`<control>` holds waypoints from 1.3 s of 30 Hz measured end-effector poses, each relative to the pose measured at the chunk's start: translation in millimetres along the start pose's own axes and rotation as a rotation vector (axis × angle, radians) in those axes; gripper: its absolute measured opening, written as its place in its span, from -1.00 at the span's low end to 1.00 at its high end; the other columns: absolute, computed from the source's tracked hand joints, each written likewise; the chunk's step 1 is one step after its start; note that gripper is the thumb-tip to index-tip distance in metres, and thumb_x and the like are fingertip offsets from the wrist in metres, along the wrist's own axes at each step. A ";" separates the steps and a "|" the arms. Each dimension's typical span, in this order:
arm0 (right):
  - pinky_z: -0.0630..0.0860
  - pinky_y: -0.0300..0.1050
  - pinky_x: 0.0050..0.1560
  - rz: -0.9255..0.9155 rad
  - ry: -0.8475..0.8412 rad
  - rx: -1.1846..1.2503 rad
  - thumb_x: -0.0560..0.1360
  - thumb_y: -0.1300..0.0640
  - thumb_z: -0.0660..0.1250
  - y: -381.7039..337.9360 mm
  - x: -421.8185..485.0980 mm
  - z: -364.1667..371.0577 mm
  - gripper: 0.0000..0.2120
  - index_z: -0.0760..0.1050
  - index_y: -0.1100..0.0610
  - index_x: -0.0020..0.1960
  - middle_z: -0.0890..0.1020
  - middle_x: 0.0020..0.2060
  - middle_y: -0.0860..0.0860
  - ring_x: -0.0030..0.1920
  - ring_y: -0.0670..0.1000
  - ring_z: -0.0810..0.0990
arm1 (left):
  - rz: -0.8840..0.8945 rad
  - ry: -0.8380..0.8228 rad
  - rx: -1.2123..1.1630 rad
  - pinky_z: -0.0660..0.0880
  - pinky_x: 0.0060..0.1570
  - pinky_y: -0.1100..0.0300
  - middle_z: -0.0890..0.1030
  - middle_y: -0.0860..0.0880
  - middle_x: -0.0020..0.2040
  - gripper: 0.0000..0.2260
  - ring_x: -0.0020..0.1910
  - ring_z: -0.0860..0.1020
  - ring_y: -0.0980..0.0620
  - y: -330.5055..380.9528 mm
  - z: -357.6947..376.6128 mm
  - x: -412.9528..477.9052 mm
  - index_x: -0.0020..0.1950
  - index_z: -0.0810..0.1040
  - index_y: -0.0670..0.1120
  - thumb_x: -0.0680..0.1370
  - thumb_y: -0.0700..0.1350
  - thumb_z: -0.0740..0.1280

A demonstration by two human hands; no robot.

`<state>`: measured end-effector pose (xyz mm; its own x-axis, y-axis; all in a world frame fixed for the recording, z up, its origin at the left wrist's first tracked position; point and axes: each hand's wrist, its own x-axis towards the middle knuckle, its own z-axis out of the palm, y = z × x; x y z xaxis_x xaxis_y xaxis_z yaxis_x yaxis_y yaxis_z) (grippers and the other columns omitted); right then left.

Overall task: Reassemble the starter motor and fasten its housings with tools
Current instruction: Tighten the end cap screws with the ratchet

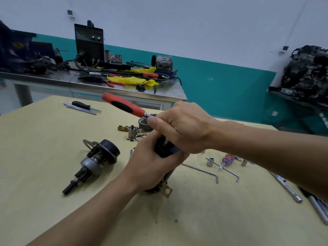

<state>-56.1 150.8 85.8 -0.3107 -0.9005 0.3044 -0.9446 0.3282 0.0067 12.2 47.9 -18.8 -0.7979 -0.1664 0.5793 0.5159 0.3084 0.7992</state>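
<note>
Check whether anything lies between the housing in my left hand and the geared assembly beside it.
Only a small metal pin lies on the table between the black housing, gripped by the left hand, and the geared assembly. The loose small parts sit farther back, off that path.

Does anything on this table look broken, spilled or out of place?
Nothing looks broken or spilled. The work is simply unfinished: a geared shaft piece lies on its side left of the hands, apart from the black housing the left hand grips. The right hand holds the red-handled wrench at its head, not its handle.
</note>
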 end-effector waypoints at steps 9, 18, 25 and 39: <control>0.34 -0.12 -0.41 0.369 -0.052 0.023 0.67 -0.24 -0.03 -16.8 -1.1 7.0 -0.48 0.48 0.01 -0.23 0.55 -0.35 -0.03 -0.34 -0.04 0.53 | 0.109 0.277 0.099 0.53 -0.36 0.14 0.61 0.02 -0.20 -0.64 -0.29 0.61 -0.04 -1.3 14.6 -9.9 0.07 0.45 0.01 0.42 0.11 0.48; 0.31 -0.11 -0.38 0.285 -0.193 -0.055 0.67 -0.10 0.09 -17.7 -9.2 -24.2 -0.67 0.42 0.01 -0.18 0.46 -0.30 -0.05 -0.30 -0.06 0.44 | 0.215 0.193 0.031 0.44 -0.34 0.26 0.54 0.10 -0.28 -0.84 -0.36 0.52 0.13 -11.8 16.3 -12.4 0.00 0.49 -0.06 0.66 -0.03 0.18; 0.49 -0.28 -0.02 -0.043 -0.309 0.019 0.58 0.18 0.34 7.7 -21.4 -58.5 -0.66 0.60 -0.12 0.29 0.60 0.17 -0.22 0.02 -0.22 0.52 | 0.257 0.190 0.160 0.43 -0.10 0.24 0.59 0.01 -0.04 -0.72 -0.06 0.55 0.02 -18.4 13.0 -10.6 0.13 0.55 -0.08 0.67 -0.03 0.08; 0.66 -0.17 -0.26 0.293 -0.362 0.203 0.55 -0.10 0.39 -2.3 -17.5 -45.3 -0.72 0.72 0.11 -0.05 0.74 -0.27 -0.01 -0.28 -0.07 0.69 | 0.205 0.160 0.104 0.50 -0.39 0.15 0.56 0.04 -0.24 -0.88 -0.37 0.56 0.00 -20.4 13.0 -10.7 0.11 0.40 0.15 0.66 0.13 0.14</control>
<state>-43.7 178.8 123.5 -0.5486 -0.8318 -0.0842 -0.8026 0.5522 -0.2256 6.2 55.6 -43.4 -0.6164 -0.2336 0.7520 0.6204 0.4440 0.6465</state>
